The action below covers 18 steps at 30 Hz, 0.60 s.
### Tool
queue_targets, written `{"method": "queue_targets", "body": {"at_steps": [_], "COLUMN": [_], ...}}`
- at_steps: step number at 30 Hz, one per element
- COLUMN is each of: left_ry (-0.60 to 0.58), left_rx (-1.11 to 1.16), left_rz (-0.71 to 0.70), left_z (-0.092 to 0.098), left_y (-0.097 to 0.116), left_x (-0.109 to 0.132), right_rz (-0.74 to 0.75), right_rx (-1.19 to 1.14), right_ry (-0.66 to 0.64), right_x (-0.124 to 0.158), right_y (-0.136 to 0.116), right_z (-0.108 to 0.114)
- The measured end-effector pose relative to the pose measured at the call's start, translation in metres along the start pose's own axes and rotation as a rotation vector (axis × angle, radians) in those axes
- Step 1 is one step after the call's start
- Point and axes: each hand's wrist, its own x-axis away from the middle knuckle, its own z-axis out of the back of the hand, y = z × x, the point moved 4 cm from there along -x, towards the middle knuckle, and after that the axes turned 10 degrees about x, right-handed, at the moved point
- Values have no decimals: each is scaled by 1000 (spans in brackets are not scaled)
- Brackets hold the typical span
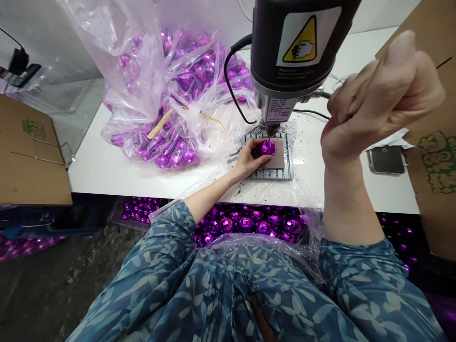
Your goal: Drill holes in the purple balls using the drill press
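Observation:
My left hand [246, 159] holds a shiny purple faceted ball [270, 148] between thumb and fingers. The ball rests on a small brown board [278, 161] on the slotted metal base [289, 167] of a bench drill press [294, 78]. Directly over the ball is the drill chuck [272, 128], its bit reaching down to the ball's top; whether it has entered cannot be made out. Raised at the right of the motor housing, my right hand [381, 95] is closed around the drill press lever [323, 94], whose grip is mostly hidden by the fingers.
A clear plastic bag [171, 109] full of purple balls lies on the white table [96, 171]. More purple balls [245, 222] sit below the front edge. Cardboard boxes [28, 152] flank both sides. A phone [386, 159] lies at right, and dark shavings surround the base.

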Motion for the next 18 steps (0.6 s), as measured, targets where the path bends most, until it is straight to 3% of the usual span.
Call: {"method": "queue_targets", "body": {"at_steps": [6,12,18], "left_ry": [-15,-29,-39], "left_rx": [-2,23,20], "left_rz": [-5,0,-38], "left_z": [0,0,0], "left_y": [0,-2,-2], "left_x": [0,0,0], "right_rz": [56,178,250], "right_rx": [-71,66,63], "right_ry": [32,101,67], "right_x": [13,23,41], "right_y": [11,42,67], "right_z": [6,19,31]}}
